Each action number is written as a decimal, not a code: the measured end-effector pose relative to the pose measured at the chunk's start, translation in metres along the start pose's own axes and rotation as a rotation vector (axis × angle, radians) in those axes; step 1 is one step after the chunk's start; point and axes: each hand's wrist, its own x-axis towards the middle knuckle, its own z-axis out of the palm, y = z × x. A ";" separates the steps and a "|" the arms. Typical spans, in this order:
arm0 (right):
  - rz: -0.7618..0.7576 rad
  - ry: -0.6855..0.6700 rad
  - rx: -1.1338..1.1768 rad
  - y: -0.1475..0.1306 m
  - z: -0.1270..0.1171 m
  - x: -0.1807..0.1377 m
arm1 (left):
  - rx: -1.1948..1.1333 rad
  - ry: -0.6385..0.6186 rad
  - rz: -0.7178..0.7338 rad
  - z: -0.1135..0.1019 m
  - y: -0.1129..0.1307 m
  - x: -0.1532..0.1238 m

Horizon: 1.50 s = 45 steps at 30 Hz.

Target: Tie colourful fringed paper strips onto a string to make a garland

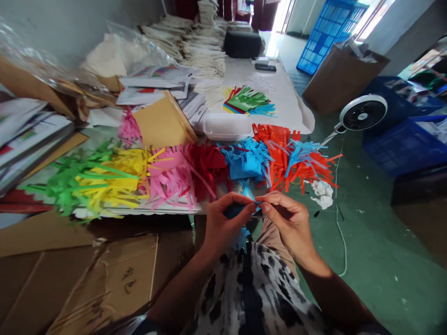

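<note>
Close to the table's front edge, my left hand (228,218) and my right hand (286,218) meet, thumbs and forefingers pinched on a piece of blue tissue paper (247,191). Part of that paper is hidden behind my fingers, and blue fringe shows below my left hand. Just beyond lies a row of fringed tissue paper: green (66,179), yellow (115,179), pink (171,174), dark red (209,167), blue (246,158) and orange-red (279,153). More blue strips lie over the orange-red fringe at the right.
Behind the row stand a clear plastic tray (227,126) and brown card (162,121). A multicoloured fringe stack (249,100) lies farther back. At right are a white fan (363,115) and blue crates (408,144). Cardboard boxes (115,274) sit at lower left.
</note>
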 end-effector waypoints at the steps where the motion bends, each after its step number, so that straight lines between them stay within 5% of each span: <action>1: -0.008 0.020 -0.021 0.000 0.000 0.000 | 0.016 0.004 0.015 0.001 0.000 0.000; 9: -0.080 0.079 -0.138 0.005 0.005 -0.007 | 0.015 0.032 0.041 0.007 -0.005 -0.003; 16: -0.041 0.129 -0.136 0.011 0.004 -0.007 | -0.073 -0.089 -0.035 0.008 -0.007 -0.003; 37: -0.113 0.031 -0.098 0.010 -0.002 -0.005 | 0.204 0.060 0.330 0.012 -0.014 -0.002; 45: -0.013 0.048 -0.041 0.007 -0.005 -0.005 | 0.167 -0.027 0.263 0.008 -0.012 -0.003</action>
